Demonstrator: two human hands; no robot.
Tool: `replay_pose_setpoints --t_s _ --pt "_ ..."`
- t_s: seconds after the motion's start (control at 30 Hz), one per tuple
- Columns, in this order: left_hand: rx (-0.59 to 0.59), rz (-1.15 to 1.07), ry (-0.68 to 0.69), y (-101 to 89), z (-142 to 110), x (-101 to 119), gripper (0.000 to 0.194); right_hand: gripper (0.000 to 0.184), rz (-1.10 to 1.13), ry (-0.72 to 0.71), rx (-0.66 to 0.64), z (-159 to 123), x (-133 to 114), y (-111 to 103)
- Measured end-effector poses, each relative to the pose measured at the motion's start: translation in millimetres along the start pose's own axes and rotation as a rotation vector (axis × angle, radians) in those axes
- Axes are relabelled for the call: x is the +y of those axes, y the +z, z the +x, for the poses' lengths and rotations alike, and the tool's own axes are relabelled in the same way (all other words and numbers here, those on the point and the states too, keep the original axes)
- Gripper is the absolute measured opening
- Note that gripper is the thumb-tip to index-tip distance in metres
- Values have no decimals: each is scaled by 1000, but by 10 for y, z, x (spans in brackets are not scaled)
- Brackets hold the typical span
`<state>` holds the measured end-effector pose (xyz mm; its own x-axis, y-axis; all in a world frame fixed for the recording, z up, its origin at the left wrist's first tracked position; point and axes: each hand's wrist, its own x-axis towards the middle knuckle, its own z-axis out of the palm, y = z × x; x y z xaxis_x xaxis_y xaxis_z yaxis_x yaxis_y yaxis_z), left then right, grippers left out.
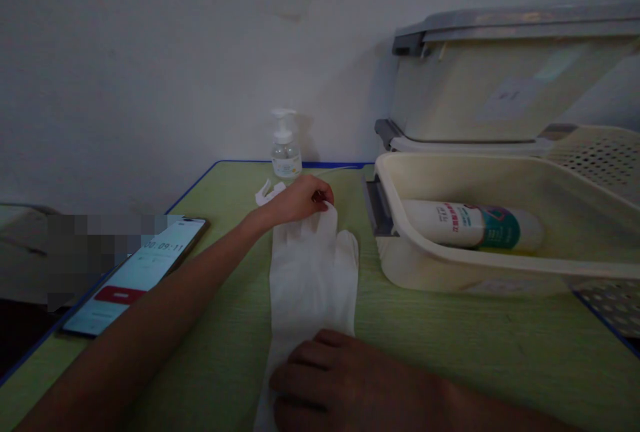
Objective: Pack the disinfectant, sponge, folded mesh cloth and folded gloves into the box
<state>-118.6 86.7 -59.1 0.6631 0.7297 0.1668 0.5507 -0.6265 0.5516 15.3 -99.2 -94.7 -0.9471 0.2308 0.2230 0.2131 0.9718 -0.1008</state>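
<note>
A long white glove (pixel 314 285) lies flat on the table, its fingers toward the wall and its cuff toward me. My left hand (pixel 300 197) is closed in a pinch at the tip of one glove finger and covers part of the others. Just past that hand a white curled piece (pixel 267 192) sticks out; whether it belongs to the glove I cannot tell. Across the cuff lies my right hand (pixel 330 379), palm down, fingers slightly apart and resting on the material. Its fingertips are partly hidden from view.
Left of my forearm lies a phone (pixel 135 272) showing a timer. A pump bottle (pixel 287 152) stands by the wall. At right, a cream basket (pixel 400 265) holds a white and teal bottle (pixel 465 224). Behind it is a lidded storage box (pixel 460 92) on the green table (pixel 430 332).
</note>
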Motion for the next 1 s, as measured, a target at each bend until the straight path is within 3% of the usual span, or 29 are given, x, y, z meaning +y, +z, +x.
replay_pose_setpoints --t_s 0.23,0.57,1.0 --pt "1 -21 -19 139 24 -3 14 13 9 -1 2 -1 12 6" --pt "35 49 -22 166 17 -51 11 13 17 3 4 8 -1 1" --pt "67 226 26 244 -8 -76 26 12 28 -10 8 -2 4 2"
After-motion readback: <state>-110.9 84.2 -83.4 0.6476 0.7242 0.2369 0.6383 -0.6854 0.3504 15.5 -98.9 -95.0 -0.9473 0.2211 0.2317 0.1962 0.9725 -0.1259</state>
